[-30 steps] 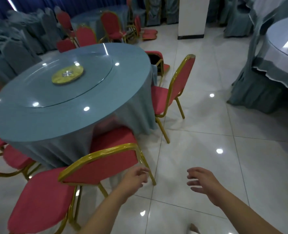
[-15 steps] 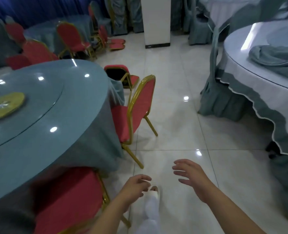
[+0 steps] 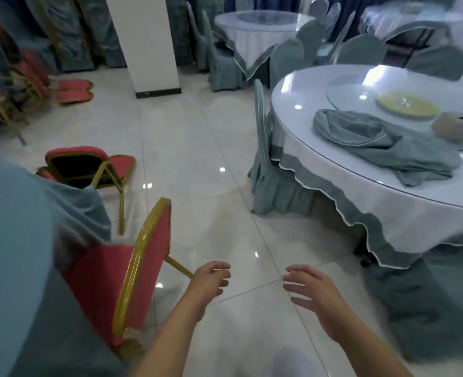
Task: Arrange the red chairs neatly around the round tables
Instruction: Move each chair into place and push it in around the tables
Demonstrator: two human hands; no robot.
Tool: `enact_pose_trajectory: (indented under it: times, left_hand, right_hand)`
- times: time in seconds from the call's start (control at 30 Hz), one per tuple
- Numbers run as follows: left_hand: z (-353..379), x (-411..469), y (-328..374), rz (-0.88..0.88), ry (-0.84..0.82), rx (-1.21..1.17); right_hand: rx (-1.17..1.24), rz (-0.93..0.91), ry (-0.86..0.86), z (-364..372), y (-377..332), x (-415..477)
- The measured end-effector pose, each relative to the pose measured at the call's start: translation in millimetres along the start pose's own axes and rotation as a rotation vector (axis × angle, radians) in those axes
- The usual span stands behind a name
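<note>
Both hands are out in front of me, holding nothing. The left hand (image 3: 211, 281) has loosely curled fingers, and the right hand (image 3: 314, 289) is relaxed with the fingers spread.

The nearest red chair (image 3: 146, 268) is at about 9 o'clock from my left hand. It has a padded back in a shiny gold metal frame, and its seat is tucked under the blue table (image 3: 13, 240). My hand is close to it but not touching the backrest. A second red chair (image 3: 89, 164) is tipped over on the floor at 11 o'clock, right against that table's draped cloth. More red chairs (image 3: 21, 74) are piled up at 10 o'clock.

A white pillar (image 3: 146, 42) stands at around 12. At 2 o'clock there's a round white table (image 3: 361, 197) with a scalloped grey-blue skirt. A rumpled cloth (image 3: 374, 140) and a yellow disc (image 3: 405, 106) sit on its glass top. A covered chair (image 3: 268, 172) is pushed up to its near edge. The floor (image 3: 197, 148) is glossy pale tile.
</note>
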State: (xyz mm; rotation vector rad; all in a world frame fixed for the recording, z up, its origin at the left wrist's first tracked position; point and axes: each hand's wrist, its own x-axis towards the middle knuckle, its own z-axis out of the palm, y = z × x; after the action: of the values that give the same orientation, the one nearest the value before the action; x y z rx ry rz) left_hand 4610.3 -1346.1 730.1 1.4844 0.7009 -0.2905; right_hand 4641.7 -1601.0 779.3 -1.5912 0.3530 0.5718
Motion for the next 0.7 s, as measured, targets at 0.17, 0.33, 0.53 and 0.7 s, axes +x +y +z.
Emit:
enact_pose_trajectory:
  times: [0.17,0.33,0.53,0.7]
  left_hand:
    - [12.0,91.1,56.5,0.069,-0.007,0.004]
    - [11.2,183.5,114.7,0.002,0.068,0.012]
    - [-19.7,268.8,195.2,-0.084,0.247,-0.075]
    - [-61.1,334.7,234.4,-0.168,0.352,-0.191]
  right_hand:
    - [0.065,0.011,0.047,11.3,-45.0,112.8]
    - [0.077,0.032,-0.067,37.4,-116.5,246.4]
    - [-0.019,0.052,-0.267,84.1,-211.8,387.6]
    - [-0.123,0.05,-0.387,144.5,-267.4,478.8]
